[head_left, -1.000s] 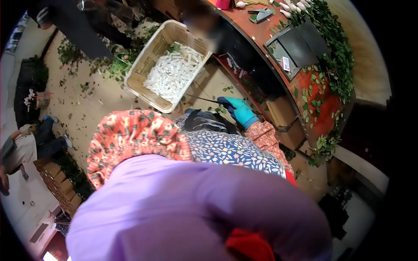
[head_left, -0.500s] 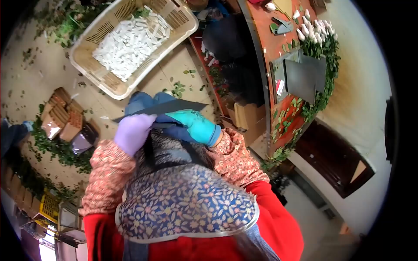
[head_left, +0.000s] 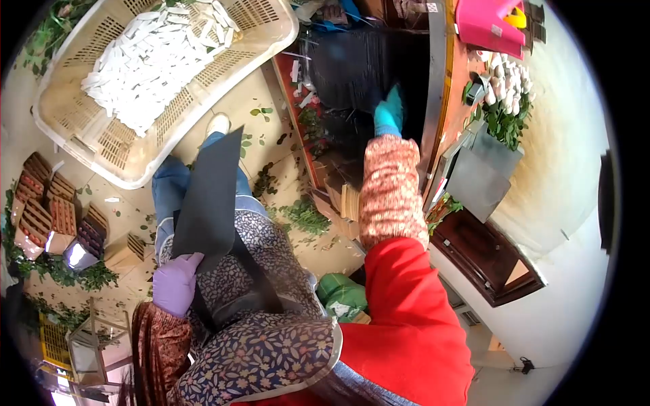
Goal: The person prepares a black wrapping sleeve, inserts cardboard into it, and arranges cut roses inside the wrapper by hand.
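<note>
My left hand (head_left: 176, 284), in a purple glove, grips the lower end of a dark flat sheet (head_left: 208, 199) that stands up over my lap. My right hand (head_left: 389, 111), in a teal glove, reaches into the dark space under the red table, beside black plastic (head_left: 345, 71). Its fingers are together and pointing away; whether they hold anything is hidden in the dark. A floral apron (head_left: 264, 352) covers my front and thighs.
A beige basket (head_left: 159, 159) of white pieces stands at the upper left. The red table (head_left: 460, 101) bears white-wrapped flowers (head_left: 508, 84), a grey metal stand (head_left: 477, 172) and a pink container (head_left: 491, 24). Bundles of brown cartons (head_left: 61, 210) and leaves lie on the floor.
My right hand has left my lap and the dark sheet and moved up and right under the table. My left hand still holds the sheet, now more upright. The view has shifted.
</note>
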Demonstrator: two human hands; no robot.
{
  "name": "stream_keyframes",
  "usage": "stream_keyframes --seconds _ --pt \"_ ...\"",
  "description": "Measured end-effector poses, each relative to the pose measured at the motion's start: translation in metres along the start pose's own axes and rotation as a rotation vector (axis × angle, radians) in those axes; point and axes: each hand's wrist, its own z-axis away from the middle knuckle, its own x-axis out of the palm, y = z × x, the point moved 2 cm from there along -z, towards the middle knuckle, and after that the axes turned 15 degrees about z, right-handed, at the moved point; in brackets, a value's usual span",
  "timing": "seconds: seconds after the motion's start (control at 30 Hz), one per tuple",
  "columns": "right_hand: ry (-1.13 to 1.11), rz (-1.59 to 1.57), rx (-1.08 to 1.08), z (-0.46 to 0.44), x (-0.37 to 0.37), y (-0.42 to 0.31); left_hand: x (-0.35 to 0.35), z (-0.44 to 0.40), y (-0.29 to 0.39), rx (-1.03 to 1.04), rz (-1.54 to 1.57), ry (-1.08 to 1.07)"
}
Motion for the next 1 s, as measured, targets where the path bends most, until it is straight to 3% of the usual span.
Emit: stream_keyframes --seconds 0.03,0.07,0.17,0.27,0.33,0.37,0.47,0.5,0.6,0.7,0.77,0.8,0.87,1.0 --pt "0.193 -0.287 -0.074 -0.011 0.034 0.027 0.001 -0.004 0.001 -0.001 0.016 -0.003" --pt "0.144 -0.397 0.008 -0.002 0.018 0.022 -0.001 -0.007 0.004 -0.009 0.013 -0.022" --pt "0.036 -0.448 0.062 -0.030 0.026 0.051 0.004 -0.015 -0.004 0.001 0.027 -0.018" --pt "0.266 -0.588 0.038 -0.068 0.086 0.099 0.007 -0.024 -0.015 -0.013 0.024 -0.018" --pt "0.427 -0.494 -0.135 -0.063 0.104 0.094 0.000 -0.028 -0.010 -0.038 0.014 0.034" --pt "0.331 -0.284 -0.085 -0.054 0.101 0.089 0.000 -0.029 -0.012 -0.029 0.002 0.046" --pt "0.207 -0.179 0.061 -0.013 0.026 0.019 0.003 -0.032 -0.015 -0.017 -0.007 0.036" --pt "0.288 -0.328 0.043 -0.015 0.030 0.022 0.004 -0.033 -0.017 -0.020 -0.008 0.037" --pt "0.241 -0.397 0.143 -0.007 0.014 0.014 0.010 -0.035 -0.019 -0.043 -0.005 -0.006" --pt "0.261 -0.525 0.121 -0.062 0.068 0.070 0.013 -0.040 -0.016 -0.094 -0.064 -0.091" --pt "0.255 -0.617 0.126 -0.067 0.057 0.072 0.020 -0.042 -0.024 -0.046 -0.067 -0.067" --pt "0.200 -0.290 0.051 -0.069 0.045 0.077 0.022 -0.041 -0.028 -0.046 -0.063 -0.066" --pt "0.140 0.039 -0.030 -0.074 0.046 0.082 0.021 -0.041 -0.028 -0.041 -0.093 -0.074" --pt "0.239 -0.110 0.021 -0.068 0.047 0.086 0.023 -0.042 -0.031 -0.117 -0.049 -0.095"
